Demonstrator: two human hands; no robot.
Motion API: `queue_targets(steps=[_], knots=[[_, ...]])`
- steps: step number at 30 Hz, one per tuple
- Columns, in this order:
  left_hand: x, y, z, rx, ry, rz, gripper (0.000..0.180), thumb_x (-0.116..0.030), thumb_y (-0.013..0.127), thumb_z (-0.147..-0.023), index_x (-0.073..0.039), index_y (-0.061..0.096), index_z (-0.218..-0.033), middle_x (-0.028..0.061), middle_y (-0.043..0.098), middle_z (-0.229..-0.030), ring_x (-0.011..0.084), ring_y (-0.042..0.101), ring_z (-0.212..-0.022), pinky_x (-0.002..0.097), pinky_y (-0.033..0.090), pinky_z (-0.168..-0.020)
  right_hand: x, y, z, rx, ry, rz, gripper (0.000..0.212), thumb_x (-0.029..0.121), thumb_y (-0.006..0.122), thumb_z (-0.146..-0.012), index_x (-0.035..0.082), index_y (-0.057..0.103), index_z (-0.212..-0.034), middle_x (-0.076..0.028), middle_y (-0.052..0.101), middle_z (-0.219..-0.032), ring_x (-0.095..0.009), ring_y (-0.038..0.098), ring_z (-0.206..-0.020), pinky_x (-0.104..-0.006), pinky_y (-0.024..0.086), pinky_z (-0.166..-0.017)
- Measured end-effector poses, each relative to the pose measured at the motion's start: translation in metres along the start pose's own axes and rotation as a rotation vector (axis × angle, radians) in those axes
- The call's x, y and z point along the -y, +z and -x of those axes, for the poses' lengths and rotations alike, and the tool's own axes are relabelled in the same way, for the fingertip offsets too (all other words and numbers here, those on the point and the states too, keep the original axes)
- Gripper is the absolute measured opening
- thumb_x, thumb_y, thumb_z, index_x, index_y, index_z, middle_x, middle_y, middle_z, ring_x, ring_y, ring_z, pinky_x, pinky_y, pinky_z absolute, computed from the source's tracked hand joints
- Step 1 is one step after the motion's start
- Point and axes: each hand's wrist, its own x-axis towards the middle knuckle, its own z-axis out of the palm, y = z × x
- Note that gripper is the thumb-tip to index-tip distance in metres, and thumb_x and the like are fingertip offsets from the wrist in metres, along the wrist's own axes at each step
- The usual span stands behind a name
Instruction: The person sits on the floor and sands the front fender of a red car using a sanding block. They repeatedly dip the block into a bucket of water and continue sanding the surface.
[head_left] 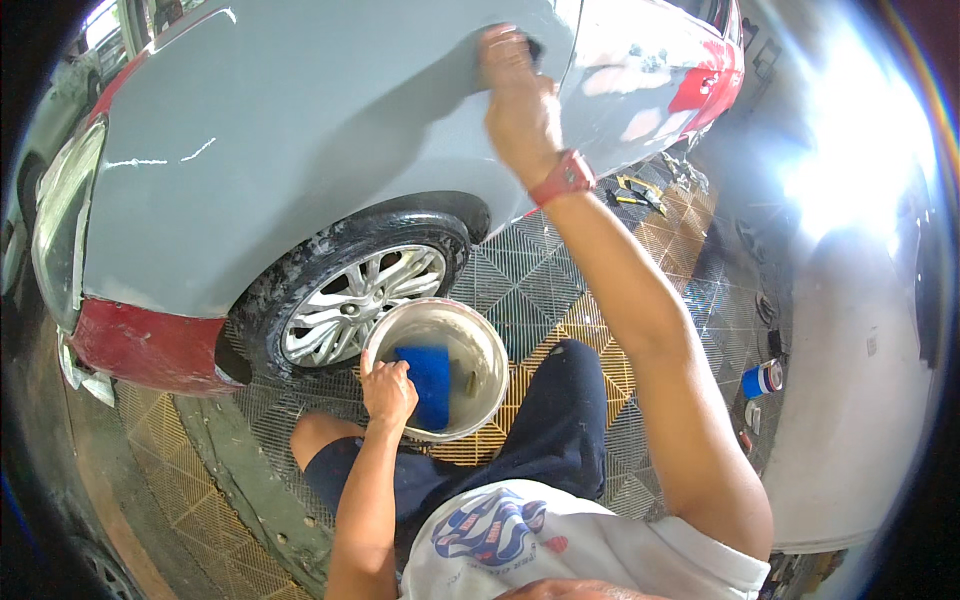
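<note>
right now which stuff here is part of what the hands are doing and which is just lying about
In hand:
- right hand pressed on the grey car panel
- left hand on the rim of the white bucket
- blue sponge inside the bucket

Lying about:
- blue and white can on the floor
- yellow tools by the car
- small items near the can, too small to tell

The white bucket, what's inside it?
Inside the white bucket sits a blue sponge block, with the left hand on the rim beside it. A small dark thing lies next to the block. The bottom beneath the block is hidden.
</note>
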Motion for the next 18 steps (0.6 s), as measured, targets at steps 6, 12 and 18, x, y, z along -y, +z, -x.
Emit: queue_targets(steps=[6, 12, 18], knots=[[-0.002, 0.0, -0.003, -0.045, 0.042, 0.045, 0.021, -0.007, 0.076, -0.088, -0.011, 0.087, -0.106, 0.0086, 0.086, -0.099, 0.028, 0.078, -0.103, 0.0567, 0.026, -0.137, -0.072, -0.007, -0.026, -0.221, 0.024, 0.189, 0.077, -0.008, 0.05, -0.097, -0.002, 0.037, -0.174, -0.033, 0.04, -0.176, -0.046, 0.047, -0.16, -0.0483, 0.043, -0.13], [0.003, -0.002, 0.001, -0.06, 0.039, 0.06, 0.018, -0.007, 0.077, -0.088, -0.009, 0.086, -0.103, 0.01, 0.085, -0.098, 0.0285, 0.078, -0.101, 0.0562, 0.027, -0.137, -0.044, 0.007, 0.019, -0.077, -0.04, 0.238, 0.08, -0.007, 0.051, -0.1, 0.004, 0.033, -0.177, -0.032, 0.035, -0.18, -0.045, 0.039, -0.166, -0.0588, 0.041, -0.127], [0.002, -0.002, 0.002, -0.057, 0.006, 0.073, 0.017, -0.008, 0.076, -0.09, -0.008, 0.085, -0.103, 0.0096, 0.085, -0.099, 0.0277, 0.077, -0.102, 0.0533, 0.028, -0.137, -0.002, 0.027, 0.038, -0.092, 0.084, 0.16, 0.082, -0.004, 0.051, -0.101, 0.0, 0.027, -0.178, -0.033, 0.03, -0.182, -0.044, 0.031, -0.17, -0.062, 0.038, -0.128]])
